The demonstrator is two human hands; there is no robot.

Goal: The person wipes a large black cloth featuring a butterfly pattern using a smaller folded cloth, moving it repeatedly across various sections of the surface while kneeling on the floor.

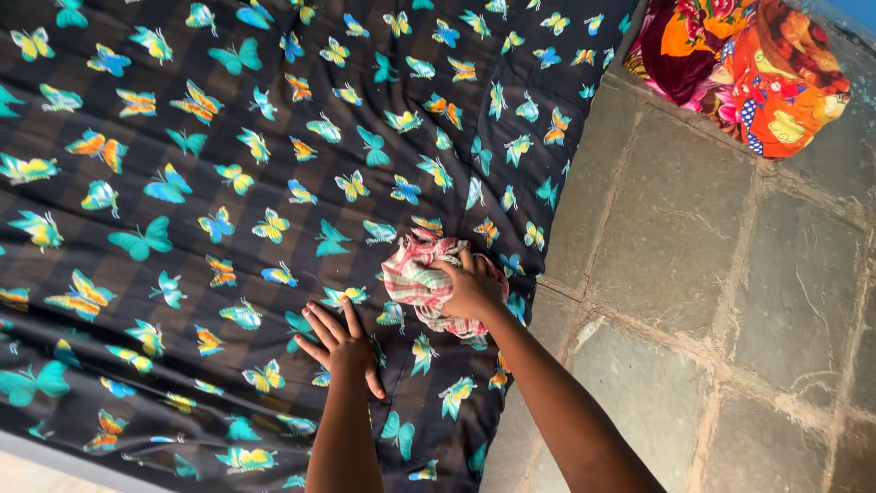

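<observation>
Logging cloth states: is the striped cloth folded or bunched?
Bunched: the striped cloth sits crumpled under the right hand on the butterfly sheet.

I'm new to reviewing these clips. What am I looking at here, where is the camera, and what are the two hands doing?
There is no machine here: a person wears a camera on the head, looking down at their own two bare hands. The single picture is that head view. A dark cloth printed with bright butterflies is spread over a stone-tiled floor. The left hand lies flat on the cloth, fingers spread. The right hand grips a bunched pink-and-white striped rag that rests on the cloth. A crumpled red and orange flowered fabric lies apart at the upper right.
</observation>
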